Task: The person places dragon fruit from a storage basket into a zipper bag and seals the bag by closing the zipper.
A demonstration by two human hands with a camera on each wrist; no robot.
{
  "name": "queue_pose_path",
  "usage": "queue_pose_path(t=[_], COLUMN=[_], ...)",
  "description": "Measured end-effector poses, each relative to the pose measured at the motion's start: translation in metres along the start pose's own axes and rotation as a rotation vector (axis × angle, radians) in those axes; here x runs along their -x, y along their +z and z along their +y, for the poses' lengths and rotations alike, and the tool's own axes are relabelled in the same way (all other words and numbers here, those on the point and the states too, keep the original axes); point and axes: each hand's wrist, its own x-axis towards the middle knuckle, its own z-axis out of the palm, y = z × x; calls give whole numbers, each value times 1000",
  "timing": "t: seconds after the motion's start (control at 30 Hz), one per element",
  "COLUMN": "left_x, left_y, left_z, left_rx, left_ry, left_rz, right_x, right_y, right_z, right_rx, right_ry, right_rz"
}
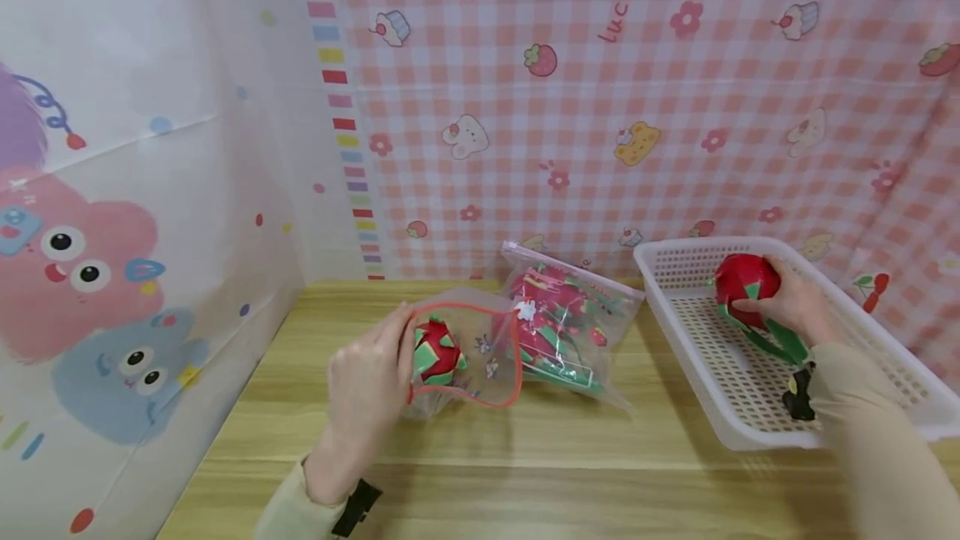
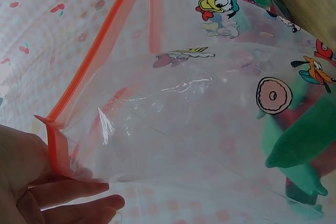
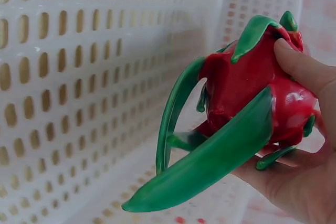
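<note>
Your right hand (image 1: pixel 787 302) is curled round a toy dragon fruit (image 1: pixel 745 286), red body in the palm, thumb across the top, long green leaves (image 3: pixel 210 166) trailing below. You hold it inside the white basket (image 1: pixel 885 357), above its perforated floor; whether it touches the floor is hard to tell.

Your left hand (image 1: pixel 367 390) pinches the orange zip edge of a clear zip bag (image 1: pixel 472 357), mouth held agape. A second dragon fruit (image 1: pixel 435 350) sits inside, just beside your fingers. A filled bag (image 1: pixel 562 323) lies against it on the wooden table (image 1: pixel 525 473).
</note>
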Motion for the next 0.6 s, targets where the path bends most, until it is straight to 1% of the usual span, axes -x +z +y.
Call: queue_pose_path(t=[0.1,0.2,0.33,0.43,0.53,0.6], left_x=[-1,-1,-2,-2,-3,-3], left_y=[0,0,-1,-1,-1,-2], left_z=[-1,-2,-3,-3,-4,-4], left_rx=[-4,1,7,9,12,17], left_ry=[3,9,18,17,13,7], left_rz=[0,3,8,5,-1,-7], right_x=[0,1,4,8,15,21], right_y=[-9,-20,-33,-40,-43,-43], right_z=[-9,-24,-52,-75,-97,-112], right_rx=[7,29,49,22,-8,-8], right_ry=[-15,-5,5,-4,-28,-57], right_rz=[54,57,54,57,66,83])
